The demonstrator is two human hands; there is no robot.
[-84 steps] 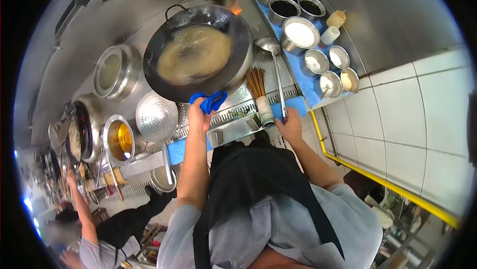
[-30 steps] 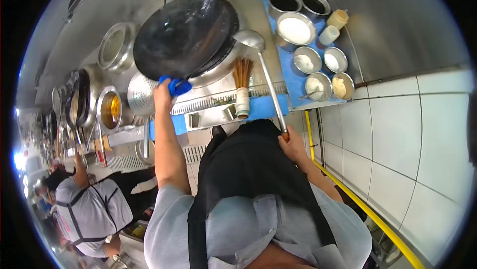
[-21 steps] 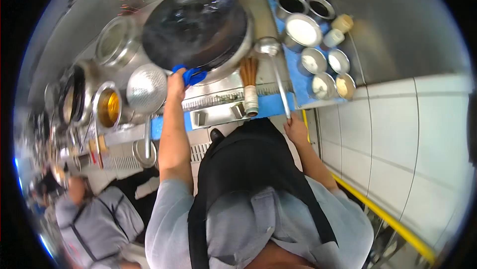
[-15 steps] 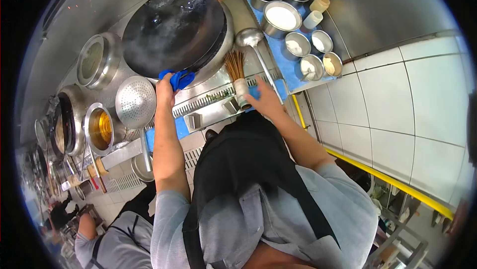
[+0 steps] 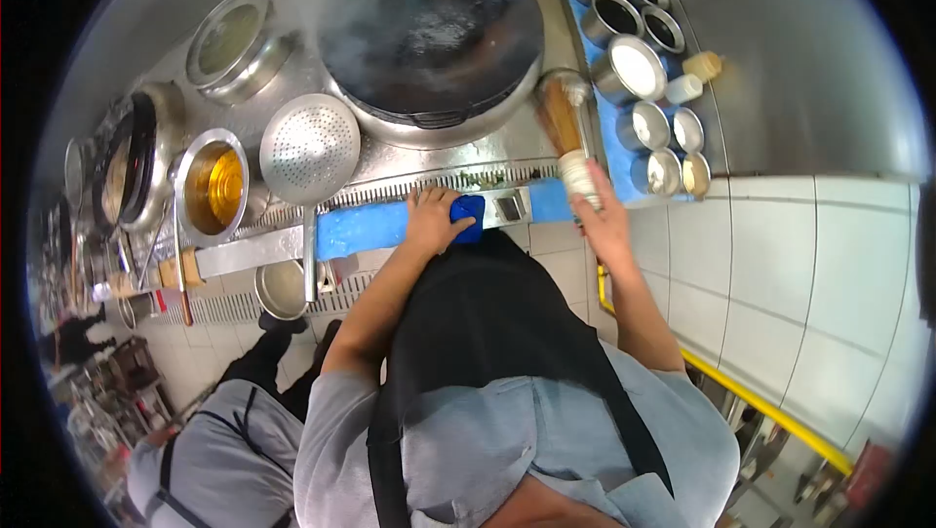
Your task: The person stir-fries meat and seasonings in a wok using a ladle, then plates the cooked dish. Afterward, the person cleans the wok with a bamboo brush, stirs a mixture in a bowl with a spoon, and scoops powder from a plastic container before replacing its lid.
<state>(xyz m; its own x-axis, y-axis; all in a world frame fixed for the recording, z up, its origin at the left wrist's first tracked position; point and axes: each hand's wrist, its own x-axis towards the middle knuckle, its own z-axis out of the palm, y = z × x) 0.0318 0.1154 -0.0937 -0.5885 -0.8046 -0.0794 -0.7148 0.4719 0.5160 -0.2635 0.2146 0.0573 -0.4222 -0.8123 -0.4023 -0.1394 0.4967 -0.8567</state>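
Note:
My right hand (image 5: 606, 221) is closed around the pale wrapped handle of a bamboo wok brush (image 5: 577, 175). The brush is lifted over the counter, its brown bristles pointing away from me and blurred. Behind the bristles lies a ladle (image 5: 575, 87), partly covered. At the stove's front edge, my left hand (image 5: 434, 221) rests with its thumb over a folded blue cloth (image 5: 469, 219). A large black wok (image 5: 429, 31) sits on the burner ahead, steaming, with neither hand touching it.
Left of the wok are a perforated strainer (image 5: 310, 146), a bowl of yellow oil (image 5: 219, 187) and a lidded pot (image 5: 229, 45). Seasoning pots (image 5: 634, 70) and squeeze bottles (image 5: 700, 70) line the right. A co-worker (image 5: 224, 450) stands at lower left.
My left hand has let go of the wok's edge and come down to the counter edge with the cloth. My right hand has taken hold of the brush, and the wok now sits level.

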